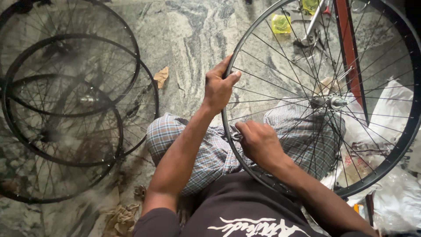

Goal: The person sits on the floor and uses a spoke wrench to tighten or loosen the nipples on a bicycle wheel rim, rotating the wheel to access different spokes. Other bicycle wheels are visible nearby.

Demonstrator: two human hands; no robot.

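A black spoked bicycle wheel (405, 131) stands upright over my lap, its silver hub (333, 102) right of centre. My left hand (219, 85) grips the rim at its left side, thumb laid over the edge. My right hand (259, 142) sits lower on the same rim, fingers pinched at a spoke end; whether it holds a small tool is hidden. My knees in checked cloth (197, 149) lie under the wheel.
A stack of black spoked wheels (66, 105) lies on the marbled stone floor (193, 35) at the left. A red frame bar (349, 48) rises behind the wheel. White plastic bags (394, 193) lie at the right, rags (120, 219) near my left knee.
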